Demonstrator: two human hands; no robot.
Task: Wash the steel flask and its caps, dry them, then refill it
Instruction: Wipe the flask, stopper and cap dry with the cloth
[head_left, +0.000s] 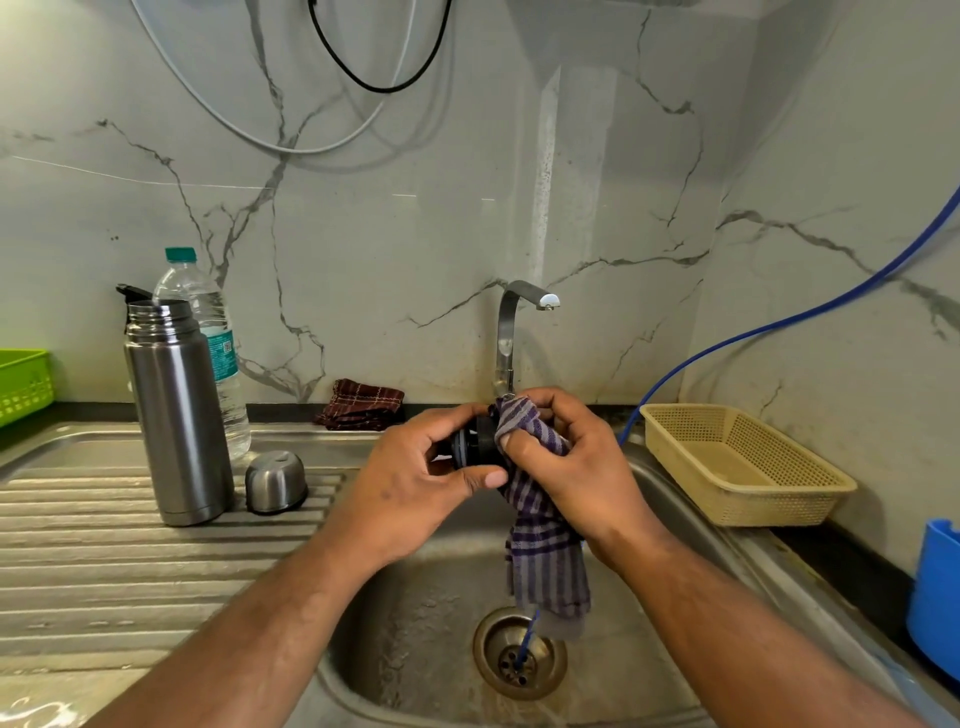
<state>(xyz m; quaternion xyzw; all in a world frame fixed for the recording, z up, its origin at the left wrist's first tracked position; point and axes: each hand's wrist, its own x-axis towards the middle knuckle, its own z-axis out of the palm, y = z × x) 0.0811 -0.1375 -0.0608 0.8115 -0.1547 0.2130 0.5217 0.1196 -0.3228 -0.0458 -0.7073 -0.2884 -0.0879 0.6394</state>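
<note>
The steel flask (176, 410) stands open and upright on the ribbed drainboard at the left. Its steel cup cap (275, 482) sits upside down just to its right. Over the sink basin, my left hand (415, 467) grips the black inner stopper cap (475, 441). My right hand (566, 462) holds a purple-and-grey striped cloth (545, 551) wrapped against the stopper's right side. The cloth's tail hangs down toward the drain. Much of the stopper is hidden by my fingers and the cloth.
A plastic water bottle (218, 338) stands behind the flask. A folded brown cloth (361, 405) lies by the tap (511, 332). A beige basket (737, 462) sits right of the sink, a green basket (23, 382) far left, a blue container (935, 597) at the right edge. A blue hose (779, 322) runs into the drain (519, 654).
</note>
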